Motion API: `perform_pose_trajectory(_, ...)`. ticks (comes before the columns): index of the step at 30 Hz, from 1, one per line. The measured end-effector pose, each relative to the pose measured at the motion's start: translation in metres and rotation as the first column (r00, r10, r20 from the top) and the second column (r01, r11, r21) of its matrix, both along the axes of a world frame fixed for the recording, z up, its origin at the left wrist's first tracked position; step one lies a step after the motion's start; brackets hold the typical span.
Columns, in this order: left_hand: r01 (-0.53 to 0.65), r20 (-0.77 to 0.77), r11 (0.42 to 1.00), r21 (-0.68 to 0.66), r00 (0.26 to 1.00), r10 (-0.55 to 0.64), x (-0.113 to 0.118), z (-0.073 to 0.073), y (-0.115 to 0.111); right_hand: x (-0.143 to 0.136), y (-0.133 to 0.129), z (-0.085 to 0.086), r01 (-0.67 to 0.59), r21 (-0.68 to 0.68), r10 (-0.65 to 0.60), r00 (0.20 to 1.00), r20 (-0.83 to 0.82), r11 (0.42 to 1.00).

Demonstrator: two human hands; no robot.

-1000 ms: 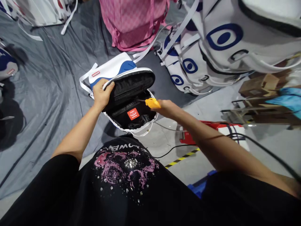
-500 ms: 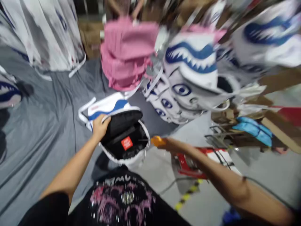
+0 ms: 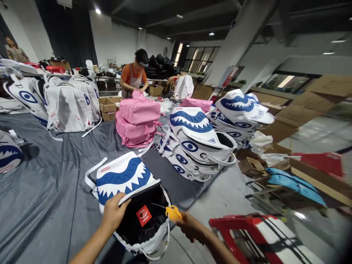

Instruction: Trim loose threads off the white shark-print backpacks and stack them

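A white backpack [image 3: 118, 172] with a blue shark-mouth print lies unzipped in front of me, its black lining and a red label [image 3: 143, 215] showing. My left hand [image 3: 114, 211] is closed on the edge of its front panel, thumb on top, holding the opening wide. In my right hand [image 3: 189, 224] is an orange-handled tool [image 3: 173, 212], its thin metal tip pointing left over the opening. The tool's exact kind is hard to make out.
White shark-print backpacks [image 3: 192, 146] are stacked ahead on the right, beside pink backpacks [image 3: 137, 124]. More white bags [image 3: 68, 106] stand at back left on the grey cloth [image 3: 55, 176]. A person [image 3: 134, 75] works across the table. A red-and-white stool-like object [image 3: 255, 234] stands on the floor at right.
My view has tilted up, bringing the room and a co-worker into sight. Both hands stay at the backpack, and its printed panel shows more fully. The orange-handled tool remains in my right hand.
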State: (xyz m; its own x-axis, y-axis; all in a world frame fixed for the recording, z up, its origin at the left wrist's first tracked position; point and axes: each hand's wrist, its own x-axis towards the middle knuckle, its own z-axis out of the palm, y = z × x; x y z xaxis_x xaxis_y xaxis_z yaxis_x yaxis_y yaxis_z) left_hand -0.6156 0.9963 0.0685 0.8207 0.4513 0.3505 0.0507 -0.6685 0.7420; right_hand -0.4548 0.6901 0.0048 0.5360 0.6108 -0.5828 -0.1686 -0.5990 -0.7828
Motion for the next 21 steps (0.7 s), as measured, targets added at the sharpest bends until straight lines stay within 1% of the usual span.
perform_pose_trajectory(2,0.047,-0.008,0.999,0.019,0.999,-0.047,-0.005,-0.005,-0.006,-0.009,-0.008,-0.007,0.017,-0.023,-0.018,0.999,-0.027,1.000)
perform_pose_trajectory(5,0.078,-0.046,0.996,0.030,0.996,-0.077,-0.011,-0.010,-0.013,-0.023,-0.010,-0.016,0.039,-0.079,-0.042,0.999,-0.035,0.996)
perform_pose_trajectory(8,0.106,-0.139,0.994,0.000,0.985,-0.105,-0.017,-0.016,-0.021,-0.036,-0.019,-0.024,0.116,-0.161,-0.118,0.993,0.001,0.980)
perform_pose_trajectory(9,0.133,-0.191,0.991,-0.019,0.972,-0.134,-0.021,-0.021,-0.024,-0.041,-0.027,-0.026,0.159,-0.153,-0.160,0.987,0.006,0.975)
perform_pose_trajectory(11,0.241,-0.301,0.967,-0.083,0.919,-0.255,-0.033,-0.034,-0.026,-0.051,-0.050,-0.031,0.254,-0.083,-0.256,0.966,-0.019,0.964)
perform_pose_trajectory(12,0.294,-0.326,0.946,-0.140,0.888,-0.324,-0.040,-0.043,-0.025,-0.055,-0.064,-0.034,0.304,-0.050,-0.307,0.951,-0.043,0.951)
perform_pose_trajectory(13,0.311,-0.320,0.927,-0.208,0.874,-0.365,-0.047,-0.054,-0.020,-0.057,-0.078,-0.036,0.358,-0.031,-0.359,0.931,-0.069,0.933)
perform_pose_trajectory(14,0.274,-0.287,0.922,-0.274,0.892,-0.350,-0.054,-0.065,-0.011,-0.057,-0.089,-0.038,0.416,-0.025,-0.417,0.905,-0.087,0.909)
perform_pose_trajectory(15,0.174,-0.247,0.930,-0.323,0.933,-0.261,-0.060,-0.075,0.000,-0.054,-0.098,-0.039,0.479,-0.020,-0.478,0.873,-0.091,0.878)
perform_pose_trajectory(16,0.011,-0.222,0.937,-0.350,0.970,-0.094,-0.064,-0.085,0.013,-0.047,-0.101,-0.040,0.543,-0.008,-0.542,0.836,-0.087,0.840)
perform_pose_trajectory(17,-0.185,-0.224,0.914,-0.360,0.969,0.108,-0.066,-0.093,0.025,-0.037,-0.099,-0.040,0.598,0.022,-0.595,0.800,-0.080,0.801)
perform_pose_trajectory(18,-0.368,-0.257,0.857,-0.361,0.923,0.288,-0.066,-0.099,0.036,-0.024,-0.092,-0.039,0.632,0.064,-0.628,0.774,-0.076,0.772)
perform_pose_trajectory(19,-0.511,-0.316,0.778,-0.366,0.854,0.413,-0.065,-0.105,0.043,-0.008,-0.078,-0.038,0.631,0.104,-0.628,0.776,-0.064,0.769)
perform_pose_trajectory(20,-0.593,-0.378,0.711,-0.378,0.800,0.467,-0.063,-0.110,0.045,0.009,-0.060,-0.035,0.602,0.141,-0.602,0.797,-0.048,0.786)
perform_pose_trajectory(21,-0.624,-0.421,0.670,-0.402,0.776,0.470,-0.059,-0.115,0.042,0.025,-0.039,-0.032,0.538,0.158,-0.542,0.840,-0.022,0.828)
